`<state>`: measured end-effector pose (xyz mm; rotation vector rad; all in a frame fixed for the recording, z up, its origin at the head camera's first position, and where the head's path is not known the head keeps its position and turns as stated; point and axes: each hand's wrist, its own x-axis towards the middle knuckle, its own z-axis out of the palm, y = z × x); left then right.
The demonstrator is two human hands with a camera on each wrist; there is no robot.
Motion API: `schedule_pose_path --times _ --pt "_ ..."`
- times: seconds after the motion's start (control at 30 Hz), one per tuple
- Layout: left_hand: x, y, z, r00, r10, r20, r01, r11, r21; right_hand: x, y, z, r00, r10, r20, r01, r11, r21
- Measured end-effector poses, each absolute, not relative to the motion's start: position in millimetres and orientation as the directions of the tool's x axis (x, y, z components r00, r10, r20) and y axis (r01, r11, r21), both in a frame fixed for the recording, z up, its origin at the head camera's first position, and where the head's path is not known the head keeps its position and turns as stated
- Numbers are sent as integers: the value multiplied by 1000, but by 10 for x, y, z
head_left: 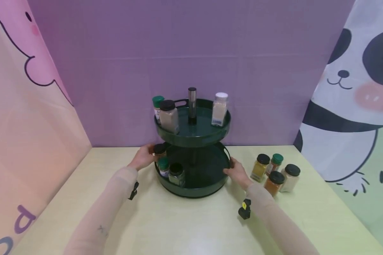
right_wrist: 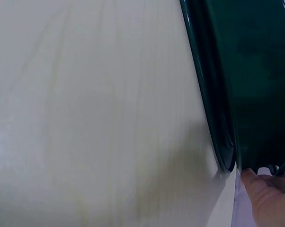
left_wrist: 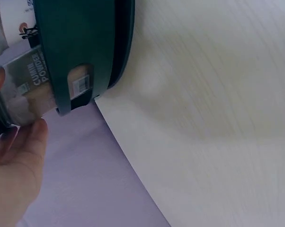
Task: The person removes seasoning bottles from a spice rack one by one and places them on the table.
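A dark green two-tier turntable rack stands on the table. My left hand holds a black-capped jar of cumin powder at the left of the lower tray, thumb on one side and fingers on the other. The jar's base is inside the tray wall and shows through the handle slot. Beside it stand a green-capped jar and a black-capped jar with greenish contents. My right hand grips the lower tray's right rim by its handle cutout, thumb on the outer wall.
On the upper tray are a green-capped jar, a large black-capped jar and a white-capped jar, around a metal post. Several spice jars, including a yellow one, stand on the table at right. A purple backdrop rises behind.
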<state>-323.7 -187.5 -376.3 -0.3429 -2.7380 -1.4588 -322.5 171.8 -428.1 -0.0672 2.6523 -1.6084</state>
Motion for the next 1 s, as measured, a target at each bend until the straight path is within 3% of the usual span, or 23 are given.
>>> schedule_pose_path --times 0.23,0.53,1.0 --pt "-3308 -1850 -3824 -970 221 103 210 544 812 -3215 1724 -4279 -998 -44 -35 10 465 -885" --pt "-3402 -1826 -3894 -978 152 144 209 705 678 -3235 1716 -4286 -999 -47 -25 1 451 -892" --pt "-3373 -1754 -3917 -976 66 209 182 777 603 -3227 1697 -4275 -999 -39 -32 12 440 -898"
